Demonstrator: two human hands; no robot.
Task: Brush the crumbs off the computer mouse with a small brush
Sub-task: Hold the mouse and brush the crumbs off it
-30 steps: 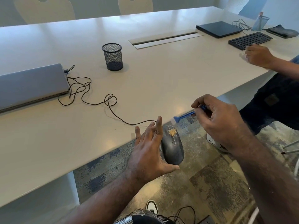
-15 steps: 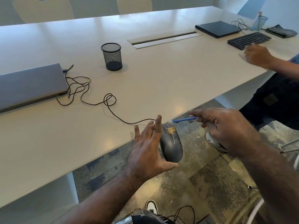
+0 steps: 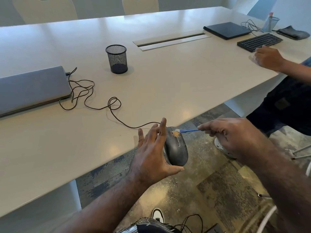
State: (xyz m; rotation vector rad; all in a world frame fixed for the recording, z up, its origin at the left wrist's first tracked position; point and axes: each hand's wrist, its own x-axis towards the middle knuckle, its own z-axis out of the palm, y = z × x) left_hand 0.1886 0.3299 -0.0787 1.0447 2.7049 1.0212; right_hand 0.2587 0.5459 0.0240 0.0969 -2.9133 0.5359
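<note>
Head view: left hand (image 3: 151, 158) cradles dark plastic wired mouse (image 3: 176, 148) off table edge, letting tan crumbs (image 3: 176, 134) fall clear; right hand (image 3: 235, 137), at 3 o'clock, pinches small blue-handled brush (image 3: 188, 131), bristles at the crumbs.

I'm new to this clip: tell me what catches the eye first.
A dark mouse held off the table's near edge by the left hand, tan crumbs near its front. The right hand pinches a blue brush, its white tip at the crumbs. A mesh cup stands mid-table.

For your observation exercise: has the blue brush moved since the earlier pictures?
Yes. The blue brush, pinched in the right hand, has swung leftward; its head now meets the crumbs on the mouse, near the table edge.
</note>
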